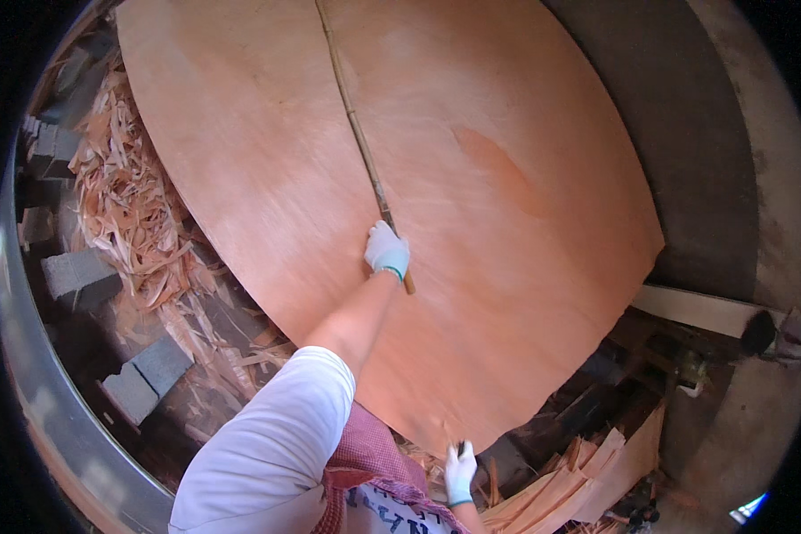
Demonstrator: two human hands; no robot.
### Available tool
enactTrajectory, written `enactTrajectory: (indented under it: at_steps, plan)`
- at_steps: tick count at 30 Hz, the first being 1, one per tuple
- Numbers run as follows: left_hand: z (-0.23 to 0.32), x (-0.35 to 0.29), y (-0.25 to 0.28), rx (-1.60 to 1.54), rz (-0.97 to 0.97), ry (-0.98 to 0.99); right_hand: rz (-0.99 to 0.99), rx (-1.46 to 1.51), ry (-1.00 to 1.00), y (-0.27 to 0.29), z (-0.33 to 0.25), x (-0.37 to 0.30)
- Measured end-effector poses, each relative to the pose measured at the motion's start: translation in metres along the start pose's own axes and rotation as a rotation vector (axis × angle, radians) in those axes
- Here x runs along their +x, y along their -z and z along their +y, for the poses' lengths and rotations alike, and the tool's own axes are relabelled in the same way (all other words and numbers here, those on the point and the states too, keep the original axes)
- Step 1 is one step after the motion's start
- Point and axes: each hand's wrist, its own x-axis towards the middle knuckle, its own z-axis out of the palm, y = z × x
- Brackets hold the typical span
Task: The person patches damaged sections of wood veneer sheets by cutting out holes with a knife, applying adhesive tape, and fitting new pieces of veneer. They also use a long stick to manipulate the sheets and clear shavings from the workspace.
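A long, thin bamboo pole (356,133) lies lengthwise over a large sheet of reddish-tan wood veneer (267,169). My left hand (388,249), in a white glove, is closed around the pole close to its near end. At the near edge of the sheet is my right hand (460,473), also white-gloved, with its fingers closed on a small dark thing. Its kind is too small and blurred to make out. A darker oval patch marks the sheet right of the pole.
Torn veneer strips (129,196) are heaped along the left, beside several grey concrete blocks (80,274). More veneer pieces (587,476) lie at the lower right. A pale beam (699,309) runs beyond the sheet's right corner. A metal rail (40,356) curves along the left rim.
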Motion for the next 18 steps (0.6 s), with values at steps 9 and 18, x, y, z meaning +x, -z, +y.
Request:
enactTrajectory:
  at_steps: [9, 18]
  plan:
    - [-0.164, -0.043, 0.069, -0.723, 0.127, 0.044, -0.015, -0.458, -0.151, 0.063, 0.232, -0.080]
    - [-0.375, -0.350, 0.224, -0.548, 0.429, -0.167, -0.149, -0.630, 0.198, 0.113, 0.377, -0.050]
